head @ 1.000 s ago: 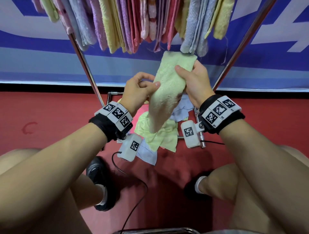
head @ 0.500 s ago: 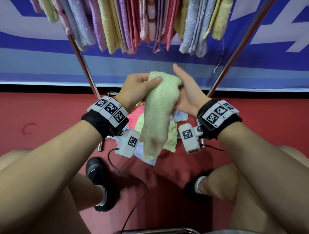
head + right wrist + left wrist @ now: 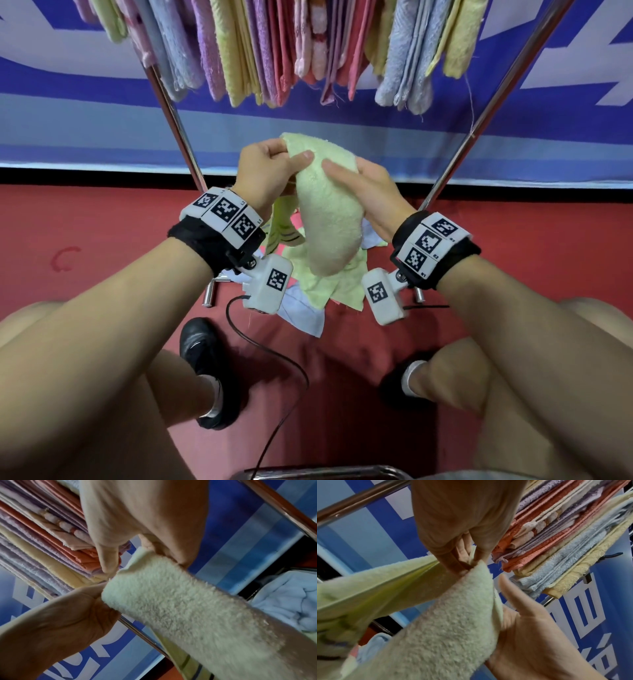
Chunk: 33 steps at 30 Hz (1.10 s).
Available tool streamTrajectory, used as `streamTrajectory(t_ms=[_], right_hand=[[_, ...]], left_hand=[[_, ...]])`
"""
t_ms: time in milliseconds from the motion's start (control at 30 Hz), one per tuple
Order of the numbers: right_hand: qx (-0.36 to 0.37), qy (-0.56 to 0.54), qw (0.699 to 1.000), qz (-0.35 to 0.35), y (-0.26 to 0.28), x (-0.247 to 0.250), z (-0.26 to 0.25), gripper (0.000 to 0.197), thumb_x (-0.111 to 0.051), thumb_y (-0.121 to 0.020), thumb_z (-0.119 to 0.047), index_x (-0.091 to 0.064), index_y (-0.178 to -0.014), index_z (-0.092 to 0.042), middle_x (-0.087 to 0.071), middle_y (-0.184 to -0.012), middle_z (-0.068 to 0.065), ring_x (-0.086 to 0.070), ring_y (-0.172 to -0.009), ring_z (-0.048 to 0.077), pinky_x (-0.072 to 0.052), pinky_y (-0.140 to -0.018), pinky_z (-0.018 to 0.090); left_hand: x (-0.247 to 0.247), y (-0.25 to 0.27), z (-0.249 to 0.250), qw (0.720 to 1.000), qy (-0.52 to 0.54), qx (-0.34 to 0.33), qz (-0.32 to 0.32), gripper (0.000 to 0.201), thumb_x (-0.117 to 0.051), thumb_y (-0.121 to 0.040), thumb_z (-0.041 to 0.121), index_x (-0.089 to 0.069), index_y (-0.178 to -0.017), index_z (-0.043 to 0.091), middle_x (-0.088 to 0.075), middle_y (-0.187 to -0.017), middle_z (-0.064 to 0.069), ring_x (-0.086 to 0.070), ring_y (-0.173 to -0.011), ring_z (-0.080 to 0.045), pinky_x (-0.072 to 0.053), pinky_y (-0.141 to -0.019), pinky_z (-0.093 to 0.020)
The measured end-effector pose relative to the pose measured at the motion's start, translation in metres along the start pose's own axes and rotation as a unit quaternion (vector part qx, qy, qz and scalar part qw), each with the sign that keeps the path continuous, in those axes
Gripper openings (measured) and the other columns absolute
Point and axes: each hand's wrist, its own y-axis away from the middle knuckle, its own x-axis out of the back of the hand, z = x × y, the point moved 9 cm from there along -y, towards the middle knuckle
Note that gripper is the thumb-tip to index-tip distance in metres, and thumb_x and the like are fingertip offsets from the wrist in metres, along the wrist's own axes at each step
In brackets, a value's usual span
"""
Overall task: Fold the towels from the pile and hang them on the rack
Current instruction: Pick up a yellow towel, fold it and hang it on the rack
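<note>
**Green towel held up below the full rack**

The left hand pinches the top corner of the pale green towel; the right hand supports its side, thumb across the front (fingers hidden behind). The rack carries many hung towels; the pile lies on the floor beneath.

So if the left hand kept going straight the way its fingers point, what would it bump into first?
Probably the hung towels on the rack. The left hand, pinching the green towel, points up and away towards their lower ends. Depth is hard to judge, so it might slip beneath them and reach the blue banner instead.
</note>
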Motion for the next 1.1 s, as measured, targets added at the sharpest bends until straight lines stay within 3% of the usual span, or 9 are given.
streamTrajectory(t_ms=[100, 200, 300, 400, 500, 633, 700, 900, 1100], right_hand=[[0.016, -0.021, 1.0, -0.008, 0.003, -0.003, -0.001, 0.032, -0.066, -0.099, -0.012, -0.063, -0.13, -0.003, -0.074, -0.119, 0.015, -0.073, -0.108, 0.028, -0.059, -0.095, 0.043], [0.015, -0.045, 0.999, 0.006, 0.0, 0.003, -0.003, 0.026, -0.059, -0.103, -0.011, -0.061, -0.129, -0.005, -0.073, -0.12, 0.015, -0.074, -0.108, 0.026, -0.06, -0.093, 0.041], [0.013, -0.057, 0.998, 0.036, -0.004, 0.01, -0.003, 0.026, -0.057, -0.104, -0.011, -0.06, -0.129, -0.002, -0.072, -0.121, 0.018, -0.072, -0.11, 0.029, -0.057, -0.099, 0.048], [0.017, -0.061, 0.994, 0.088, -0.007, 0.019, 0.001, 0.025, -0.058, -0.103, -0.013, -0.061, -0.126, -0.003, -0.073, -0.118, 0.017, -0.073, -0.108, 0.03, -0.056, -0.099, 0.054], [0.024, -0.07, 0.99, 0.117, -0.007, 0.025, 0.002, 0.024, -0.058, -0.103, -0.012, -0.059, -0.126, -0.004, -0.073, -0.118, 0.015, -0.073, -0.107, 0.029, -0.058, -0.097, 0.053], [0.037, -0.102, 0.985, 0.133, -0.005, 0.027, 0.0, 0.024, -0.061, -0.1, -0.013, -0.06, -0.122, -0.004, -0.073, -0.117, 0.017, -0.073, -0.107, 0.032, -0.056, -0.097, 0.058], [0.046, -0.113, 0.983, 0.137, -0.004, 0.028, -0.004, 0.026, -0.065, -0.096, -0.015, -0.061, -0.119, -0.004, -0.073, -0.116, 0.017, -0.073, -0.107, 0.032, -0.056, -0.097, 0.059], [0.047, -0.153, 0.98, 0.117, -0.004, 0.03, -0.009, 0.029, -0.064, -0.097, -0.007, -0.059, -0.124, 0.001, -0.072, -0.119, 0.022, -0.073, -0.106, 0.034, -0.058, -0.096, 0.052], [0.033, -0.192, 0.976, 0.1, 0.0, 0.029, -0.013, 0.028, -0.064, -0.097, -0.004, -0.059, -0.123, 0.004, -0.071, -0.112, 0.023, -0.074, -0.1, 0.033, -0.062, -0.085, 0.043]], left_hand=[[0.0, -0.001, -0.005, 1.0, 0.001, 0.015, -0.004, 0.031, -0.077, -0.087, 0.018, -0.071, -0.112, 0.0, -0.075, -0.1, -0.017, -0.072, -0.078, -0.023, -0.058, -0.068, -0.033], [-0.01, 0.002, -0.011, 0.996, -0.003, 0.078, -0.052, 0.036, -0.073, -0.091, 0.033, -0.071, -0.112, 0.004, -0.071, -0.085, -0.006, -0.064, -0.074, -0.018, -0.054, -0.069, -0.03], [-0.027, 0.013, -0.012, 0.979, -0.036, 0.136, -0.148, 0.032, -0.064, -0.095, 0.045, -0.074, -0.087, 0.016, -0.067, -0.071, 0.002, -0.063, -0.067, -0.013, -0.052, -0.064, -0.026], [-0.019, 0.008, -0.015, 0.983, -0.117, 0.101, -0.103, 0.039, -0.082, -0.083, 0.03, -0.069, -0.108, 0.003, -0.076, -0.098, -0.011, -0.073, -0.08, -0.022, -0.059, -0.067, -0.031], [-0.01, 0.005, -0.021, 0.993, -0.092, 0.065, -0.037, 0.035, -0.087, -0.076, 0.019, -0.063, -0.096, 0.005, -0.071, -0.089, -0.014, -0.07, -0.075, -0.024, -0.061, -0.065, -0.034], [-0.016, 0.007, -0.021, 0.992, -0.121, 0.023, -0.029, 0.028, -0.085, -0.079, 0.026, -0.063, -0.071, 0.011, -0.067, -0.078, -0.011, -0.064, -0.072, -0.02, -0.058, -0.07, -0.034], [-0.014, 0.007, -0.017, 0.994, -0.105, 0.006, -0.012, 0.029, -0.086, -0.078, 0.028, -0.064, -0.07, 0.011, -0.068, -0.076, -0.01, -0.063, -0.071, -0.02, -0.057, -0.067, -0.031], [-0.024, 0.007, -0.014, 0.996, -0.034, 0.012, -0.077, 0.028, -0.085, -0.078, 0.032, -0.067, -0.07, 0.013, -0.067, -0.079, -0.01, -0.064, -0.079, -0.025, -0.056, -0.089, -0.044], [-0.028, 0.01, -0.01, 0.992, -0.071, 0.005, -0.105, 0.016, -0.07, -0.094, 0.021, -0.071, -0.085, 0.007, -0.068, -0.082, -0.007, -0.063, -0.07, -0.013, -0.054, -0.064, -0.022]])
